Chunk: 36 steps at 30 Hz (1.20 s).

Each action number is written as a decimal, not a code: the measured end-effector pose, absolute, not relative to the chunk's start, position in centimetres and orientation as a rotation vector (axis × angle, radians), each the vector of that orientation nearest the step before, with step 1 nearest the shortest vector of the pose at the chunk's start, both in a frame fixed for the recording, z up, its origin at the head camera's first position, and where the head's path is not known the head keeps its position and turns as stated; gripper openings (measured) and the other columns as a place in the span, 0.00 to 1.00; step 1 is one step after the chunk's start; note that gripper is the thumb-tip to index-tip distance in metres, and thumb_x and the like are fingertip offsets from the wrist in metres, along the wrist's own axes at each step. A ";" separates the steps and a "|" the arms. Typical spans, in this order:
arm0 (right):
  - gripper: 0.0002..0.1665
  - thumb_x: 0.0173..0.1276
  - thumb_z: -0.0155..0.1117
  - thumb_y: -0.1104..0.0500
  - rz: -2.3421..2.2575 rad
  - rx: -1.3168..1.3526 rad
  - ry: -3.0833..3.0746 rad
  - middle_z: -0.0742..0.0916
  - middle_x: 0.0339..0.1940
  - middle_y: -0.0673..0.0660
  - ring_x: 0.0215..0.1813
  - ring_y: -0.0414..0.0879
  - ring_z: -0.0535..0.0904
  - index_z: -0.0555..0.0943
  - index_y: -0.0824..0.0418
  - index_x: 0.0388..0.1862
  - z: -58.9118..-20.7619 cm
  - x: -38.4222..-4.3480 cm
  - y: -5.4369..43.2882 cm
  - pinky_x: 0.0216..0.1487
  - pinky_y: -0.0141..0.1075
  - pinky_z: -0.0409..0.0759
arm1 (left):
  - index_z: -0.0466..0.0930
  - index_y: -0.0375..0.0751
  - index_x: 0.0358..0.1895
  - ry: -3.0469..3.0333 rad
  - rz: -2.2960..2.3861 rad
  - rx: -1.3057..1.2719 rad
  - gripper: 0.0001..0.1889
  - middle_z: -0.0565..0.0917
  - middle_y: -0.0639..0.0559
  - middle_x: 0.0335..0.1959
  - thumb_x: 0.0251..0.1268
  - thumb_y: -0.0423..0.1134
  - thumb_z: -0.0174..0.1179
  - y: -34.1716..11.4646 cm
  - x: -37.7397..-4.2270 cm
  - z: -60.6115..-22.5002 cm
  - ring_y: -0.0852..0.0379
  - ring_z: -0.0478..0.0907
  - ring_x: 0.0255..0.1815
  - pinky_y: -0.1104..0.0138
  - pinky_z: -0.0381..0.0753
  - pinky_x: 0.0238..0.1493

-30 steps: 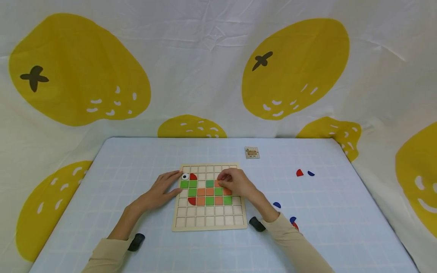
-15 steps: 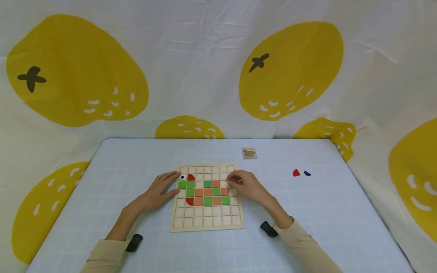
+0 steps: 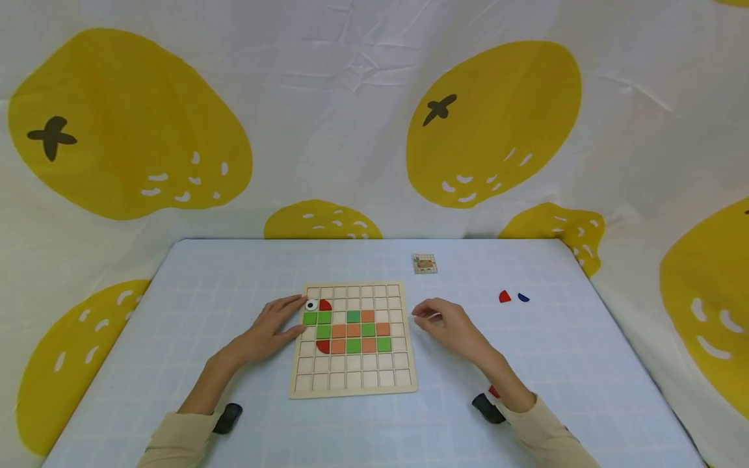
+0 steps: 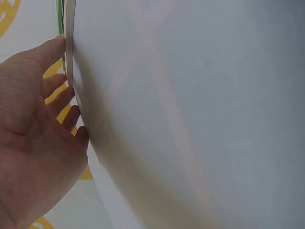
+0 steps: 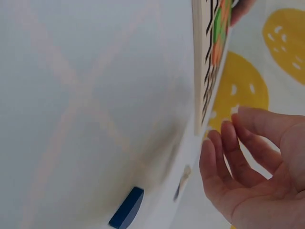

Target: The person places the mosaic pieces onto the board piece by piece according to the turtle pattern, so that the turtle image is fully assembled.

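Observation:
A wooden grid board [image 3: 354,379] lies on the table with green and orange square tiles, two red rounded tiles and a round eye tile [image 3: 311,305] in its cells. The topmost orange tile [image 3: 367,316] sits beside a darker green tile [image 3: 354,316]. My left hand [image 3: 274,329] rests at the board's left edge, its fingers and thumb spread along the rim [image 4: 69,43]. Just off the right edge hovers my right hand [image 3: 447,327], with loosely bent fingers and nothing between them. In the right wrist view, a blue piece [image 5: 127,209] lies on the table below that hand.
Toward the right are a red quarter-round piece [image 3: 504,297] and a blue half-round piece [image 3: 523,298]. Another red piece [image 3: 494,391] shows partly behind my right wrist. A small picture card [image 3: 424,263] lies behind the board. A patterned cloth [image 3: 328,130] hangs at the table's back.
My right hand has left the topmost orange tile and drawn back to the right, off the board. My left hand has stayed at the left edge. The whole view has shifted slightly.

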State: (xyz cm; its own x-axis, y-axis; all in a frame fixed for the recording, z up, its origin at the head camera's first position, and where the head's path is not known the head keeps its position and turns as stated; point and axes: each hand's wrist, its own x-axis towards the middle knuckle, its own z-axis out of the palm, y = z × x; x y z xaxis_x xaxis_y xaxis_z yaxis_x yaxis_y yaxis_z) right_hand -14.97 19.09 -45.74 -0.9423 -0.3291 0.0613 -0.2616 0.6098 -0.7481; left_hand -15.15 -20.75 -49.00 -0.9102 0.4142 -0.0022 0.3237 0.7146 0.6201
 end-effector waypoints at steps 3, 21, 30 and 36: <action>0.09 0.71 0.70 0.65 -1.257 -0.463 2.773 0.88 0.44 0.52 0.47 0.47 0.83 0.85 0.62 0.49 -45.9 -14.4 20.1 0.53 0.43 0.85 | 0.60 0.41 0.80 2.776 0.963 0.601 0.34 0.61 0.38 0.79 0.78 0.47 0.59 -20.8 -15.2 -49.1 0.33 0.52 0.78 0.33 0.59 0.71; 0.11 0.71 0.71 0.62 -1.174 -0.337 2.891 0.88 0.47 0.50 0.48 0.46 0.84 0.85 0.58 0.51 -46.2 -10.8 25.9 0.52 0.41 0.86 | 0.61 0.38 0.79 2.782 0.954 0.606 0.33 0.61 0.36 0.78 0.77 0.44 0.60 -20.5 -15.1 -49.1 0.33 0.53 0.77 0.34 0.58 0.72; 0.14 0.68 0.74 0.62 -1.106 -0.264 2.892 0.88 0.47 0.48 0.49 0.45 0.84 0.85 0.57 0.51 -46.4 -9.2 28.1 0.50 0.33 0.85 | 0.61 0.39 0.80 2.786 0.948 0.599 0.34 0.61 0.37 0.79 0.78 0.46 0.59 -20.6 -15.1 -49.2 0.33 0.54 0.77 0.34 0.59 0.72; 0.16 0.65 0.77 0.60 -1.085 -0.227 2.892 0.87 0.46 0.47 0.47 0.44 0.83 0.85 0.57 0.50 -46.5 -8.0 29.1 0.48 0.31 0.84 | 0.61 0.38 0.79 2.796 0.942 0.613 0.33 0.62 0.37 0.78 0.78 0.46 0.59 -20.8 -15.2 -49.2 0.33 0.54 0.77 0.34 0.59 0.72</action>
